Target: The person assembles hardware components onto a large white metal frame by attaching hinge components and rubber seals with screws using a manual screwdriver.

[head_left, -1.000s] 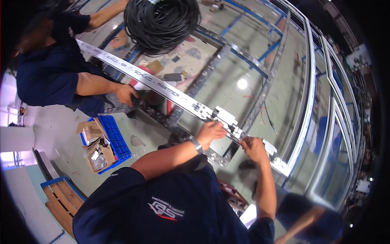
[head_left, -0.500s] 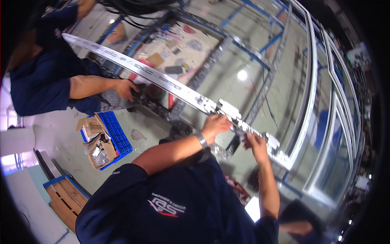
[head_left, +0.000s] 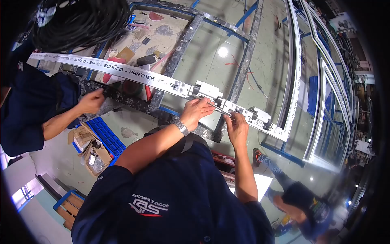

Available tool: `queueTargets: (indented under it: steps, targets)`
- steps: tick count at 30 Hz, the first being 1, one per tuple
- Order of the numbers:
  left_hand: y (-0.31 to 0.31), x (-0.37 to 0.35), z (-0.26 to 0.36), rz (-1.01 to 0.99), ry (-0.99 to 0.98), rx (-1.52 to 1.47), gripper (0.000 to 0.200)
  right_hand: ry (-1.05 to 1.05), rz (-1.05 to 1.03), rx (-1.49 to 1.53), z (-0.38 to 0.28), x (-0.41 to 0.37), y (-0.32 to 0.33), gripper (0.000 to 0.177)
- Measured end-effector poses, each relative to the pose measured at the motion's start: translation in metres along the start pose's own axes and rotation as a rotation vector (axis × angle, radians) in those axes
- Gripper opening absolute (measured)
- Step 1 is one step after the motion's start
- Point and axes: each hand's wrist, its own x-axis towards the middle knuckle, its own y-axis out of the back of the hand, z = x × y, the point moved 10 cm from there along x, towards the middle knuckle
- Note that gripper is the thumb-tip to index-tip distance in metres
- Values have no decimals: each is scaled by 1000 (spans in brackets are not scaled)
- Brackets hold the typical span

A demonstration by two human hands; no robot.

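Observation:
A long white window-frame profile (head_left: 130,74) with printed tape lies slantwise across a dark work stand. White hinge-like fittings (head_left: 208,89) and a second similar fitting (head_left: 259,115) sit along its right part. My left hand (head_left: 196,114), with a metal watch at the wrist, is at the profile's near edge. Its fingers lie close together at one end of a thin metal rod (head_left: 221,110). My right hand (head_left: 237,128) pinches the rod's other end. The rod runs beside the profile between both hands; its tip is hidden.
A co-worker's hand (head_left: 92,101) is by the stand at left. A black cable coil (head_left: 81,24) hangs above it. A blue crate (head_left: 106,138) with cardboard boxes stands on the floor. White frames (head_left: 298,81) rise at right. Another person (head_left: 300,199) is at lower right.
The view has shifted, and the profile shows further left and higher. The co-worker's hand has come away from the stand's edge. Both my hands stay at the fittings, with the rod now visible between them.

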Motion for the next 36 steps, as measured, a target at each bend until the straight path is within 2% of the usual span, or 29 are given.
queueTargets:
  steps: [1, 2, 5, 6, 9, 13, 17, 21, 22, 25, 26, 29, 30, 33, 34, 36]
  targets:
    - [1, -1, 0, 1, 7, 12, 25, -23, 10, 27, 1, -1, 1, 29]
    - [2, -1, 0, 1, 12, 24, 25, -288, -44, 299, 26, -6, -11, 36]
    - [1, -1, 1, -19, -3, 35, 27, -659, -118, 744, 71, -26, -39, 40]
    - [1, -1, 1, -28, -13, 36, 28, -773, -198, 858, 67, -34, -49, 39]
    - [3, -2, -1, -26, -10, 69, 26, -837, -168, 1139, 68, -43, -66, 36]
    - [-2, -2, 0, -52, -6, 32, 25, -765, -66, 1203, 66, -34, -58, 34]
    - [-2, -2, 0, -26, -9, 36, 25, -786, -50, 1077, 67, -30, -54, 35]
    - [2, -1, -3, -19, -12, 77, 25, -959, -274, 1051, 64, -52, -73, 42]
    - [2, -2, -3, -14, -18, 76, 26, -968, -265, 1139, 66, -53, -75, 38]
    - [-2, -2, 0, -46, -32, 49, 26, -943, -170, 1299, 73, -47, -78, 35]
    - [-1, -2, -1, -34, -23, 53, 26, -945, -171, 1354, 75, -45, -81, 28]
    - [-1, -2, -4, -30, -4, 54, 26, -626, -73, 1055, 58, -24, -55, 21]
    - [-2, -3, -4, -30, -2, 56, 27, -407, -23, 885, 44, -14, -41, 11]
    - [-6, 0, -4, -23, 9, 66, 29, 390, 80, -106, -34, -15, 2, 6]
    - [-3, 1, -6, -11, 22, 73, 29, 371, 46, -67, -29, -17, -2, 14]
    - [-5, 3, -4, -21, 22, 70, 30, 169, 52, 139, -13, -18, 0, 18]
